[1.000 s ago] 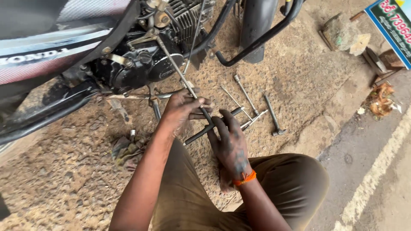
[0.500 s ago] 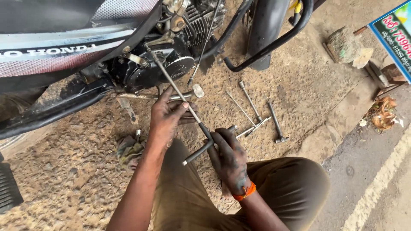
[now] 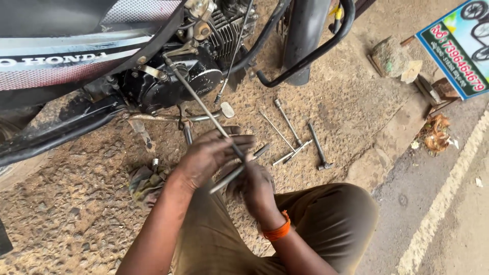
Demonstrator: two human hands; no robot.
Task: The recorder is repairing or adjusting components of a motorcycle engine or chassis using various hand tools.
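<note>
One motorcycle [image 3: 76,66] fills the upper left of the frame, its dark engine [image 3: 173,84] just above our hands, and the rough gravel ground [image 3: 66,214] spreads beneath everything. Our bent knees in brown trousers [image 3: 326,219] take up the lower middle.

From the engine a long thin metal rod [image 3: 201,104] slants down and to the right, its long axis running from the upper left toward the centre of the frame, and its lower end disappears into our left hand [image 3: 211,155]. That hand lies at the centre, palm down, fingers curled closed round the rod's lower end. Our right hand [image 3: 254,186] sits just below and to the right of it, touching it, fingers wrapped round a second, shorter bar [image 3: 239,170] that crosses under the left hand from lower left to upper right; this looks like a crossbar handle on the rod, though we cannot tell where the two join. The left hand is the nearer one to the engine. Both forearms rise from the bottom edge, and the right wrist wears an orange band [image 3: 277,231].

To the right of the hands, apart from them, several loose tools [image 3: 300,140] lie on the ground.
</note>
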